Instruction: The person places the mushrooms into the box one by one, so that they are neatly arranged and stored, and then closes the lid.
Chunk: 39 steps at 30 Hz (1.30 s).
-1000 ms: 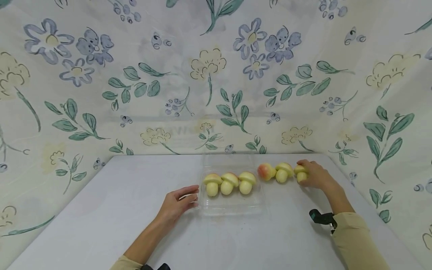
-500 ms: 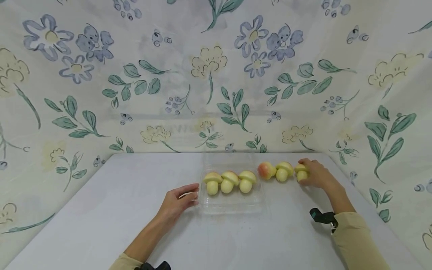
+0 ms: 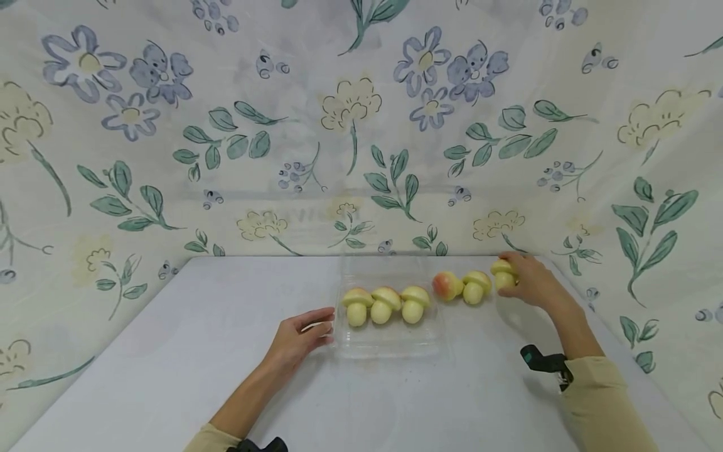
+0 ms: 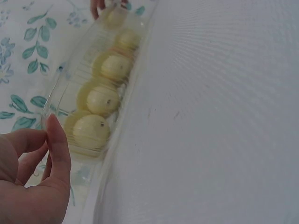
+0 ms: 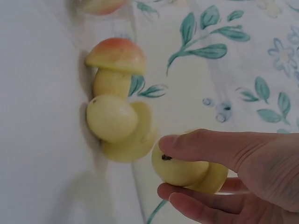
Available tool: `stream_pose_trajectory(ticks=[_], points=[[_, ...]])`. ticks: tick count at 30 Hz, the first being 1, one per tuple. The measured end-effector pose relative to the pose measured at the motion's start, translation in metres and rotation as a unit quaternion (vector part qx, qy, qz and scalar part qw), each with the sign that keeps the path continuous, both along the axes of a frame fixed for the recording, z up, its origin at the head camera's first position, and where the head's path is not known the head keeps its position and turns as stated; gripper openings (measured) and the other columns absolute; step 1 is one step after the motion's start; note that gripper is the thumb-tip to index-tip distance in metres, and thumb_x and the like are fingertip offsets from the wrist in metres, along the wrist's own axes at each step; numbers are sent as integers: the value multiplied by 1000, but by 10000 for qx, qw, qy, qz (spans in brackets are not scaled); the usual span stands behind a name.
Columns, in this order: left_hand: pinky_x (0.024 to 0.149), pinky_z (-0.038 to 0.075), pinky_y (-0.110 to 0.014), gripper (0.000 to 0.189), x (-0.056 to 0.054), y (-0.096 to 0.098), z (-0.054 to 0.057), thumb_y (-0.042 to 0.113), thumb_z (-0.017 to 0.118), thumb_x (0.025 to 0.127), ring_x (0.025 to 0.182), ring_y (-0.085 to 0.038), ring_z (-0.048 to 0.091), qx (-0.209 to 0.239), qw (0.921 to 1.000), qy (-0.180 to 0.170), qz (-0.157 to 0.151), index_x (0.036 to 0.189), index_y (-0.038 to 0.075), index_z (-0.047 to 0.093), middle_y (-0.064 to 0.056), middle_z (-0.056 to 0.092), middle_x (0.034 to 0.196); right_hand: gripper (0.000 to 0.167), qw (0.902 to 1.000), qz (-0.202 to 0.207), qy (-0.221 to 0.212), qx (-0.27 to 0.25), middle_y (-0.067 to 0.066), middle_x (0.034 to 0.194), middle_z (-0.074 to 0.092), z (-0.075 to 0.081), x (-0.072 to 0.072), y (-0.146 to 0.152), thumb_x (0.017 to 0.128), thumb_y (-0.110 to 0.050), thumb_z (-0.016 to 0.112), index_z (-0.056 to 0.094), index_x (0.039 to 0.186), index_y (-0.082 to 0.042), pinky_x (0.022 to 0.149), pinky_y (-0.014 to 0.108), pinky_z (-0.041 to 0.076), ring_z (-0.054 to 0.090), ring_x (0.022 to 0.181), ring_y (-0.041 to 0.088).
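Note:
My right hand (image 3: 531,280) pinches a yellow mushroom-shaped piece (image 3: 504,276) between thumb and fingers, a little above the table; in the right wrist view a dark spot marks the stem end of this piece (image 5: 175,168). Left of it lie two like pieces, one (image 3: 473,290) standing on its stem and one tipped over with its reddish cap (image 3: 445,285) toward the container. Three more mushroom-shaped pieces (image 3: 381,307) sit in a row inside a clear plastic container (image 3: 390,348). At that container's left edge, my left hand (image 3: 299,342) pinches the rim with thumb and finger.
The white table (image 3: 226,376) ends at a floral cloth (image 3: 350,150) hanging behind and at both sides. The container's clear lid (image 3: 384,267) stands raised behind its tray. A black device (image 3: 542,360) sits at the right wrist.
My right hand has gripped and raised the rightmost mushroom-shaped piece off the table. The left hand stays at the container's edge.

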<state>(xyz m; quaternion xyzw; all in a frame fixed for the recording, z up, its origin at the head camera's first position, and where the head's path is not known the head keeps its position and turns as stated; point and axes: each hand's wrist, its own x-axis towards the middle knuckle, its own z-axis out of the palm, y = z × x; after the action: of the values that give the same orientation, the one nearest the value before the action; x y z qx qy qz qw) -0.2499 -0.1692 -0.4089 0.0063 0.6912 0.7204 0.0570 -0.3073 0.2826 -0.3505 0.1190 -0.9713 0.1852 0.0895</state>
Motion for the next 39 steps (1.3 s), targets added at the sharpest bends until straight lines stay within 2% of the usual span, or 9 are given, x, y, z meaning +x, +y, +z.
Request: stream_pose_trajectory(ticks=[6, 9, 14, 17, 24, 31, 39], points=[[79, 59, -20, 43, 1, 1, 0, -1, 63, 92, 91, -6, 65, 45, 10000, 0, 28, 134, -8, 54, -22, 54, 140, 70, 9999, 77, -35, -78, 29, 123, 52, 12, 6, -12, 83, -18, 78, 43, 142, -4, 83, 55, 50, 52, 104, 40], [79, 59, -21, 43, 0, 1, 1, -1, 62, 92, 92, -7, 65, 59, 10000, -8, 39, 133, -7, 55, -22, 53, 140, 69, 9998, 177, 16, -80, 29, 128, 51, 18, 9, -20, 83, -16, 77, 43, 141, -4, 87, 57, 49, 51, 108, 40], [79, 60, -21, 43, 0, 1, 3, 0, 63, 92, 93, -7, 65, 86, 10000, 4, 42, 133, -7, 55, -22, 54, 139, 68, 9994, 342, 82, -75, 29, 131, 49, 22, 14, -35, 83, -16, 76, 44, 141, -7, 84, 53, 51, 53, 104, 38], [79, 60, -21, 43, 1, 1, 3, -1, 64, 91, 93, -8, 65, 99, 9999, -18, 83, 133, -7, 55, -20, 56, 138, 67, 9989, 455, 90, -118, 27, 129, 50, 22, 16, -47, 82, -17, 77, 45, 140, -10, 79, 47, 52, 54, 98, 35], [78, 59, -20, 43, 0, 2, 2, -1, 63, 92, 89, -6, 65, 52, 10000, 15, 44, 134, -9, 54, -21, 57, 137, 66, 9963, 788, 225, -250, 23, 125, 55, 19, 20, -73, 80, -16, 80, 49, 138, -11, 82, 45, 55, 56, 99, 31], [80, 59, -21, 43, -1, 4, 2, 0, 63, 92, 90, -5, 65, 5, 10000, 34, -15, 133, -8, 54, -22, 54, 139, 67, 9931, 1091, 143, -415, 21, 127, 55, 15, 24, -88, 80, -16, 80, 49, 139, -12, 79, 37, 57, 59, 96, 26], [81, 60, -22, 44, -1, 2, 1, -1, 64, 91, 95, -9, 65, 165, 9999, -9, 23, 133, -9, 54, -19, 57, 136, 69, 9847, 1634, 191, -581, 17, 127, 58, 7, 27, -108, 77, -15, 82, 50, 138, -10, 77, 30, 56, 59, 98, 23]])
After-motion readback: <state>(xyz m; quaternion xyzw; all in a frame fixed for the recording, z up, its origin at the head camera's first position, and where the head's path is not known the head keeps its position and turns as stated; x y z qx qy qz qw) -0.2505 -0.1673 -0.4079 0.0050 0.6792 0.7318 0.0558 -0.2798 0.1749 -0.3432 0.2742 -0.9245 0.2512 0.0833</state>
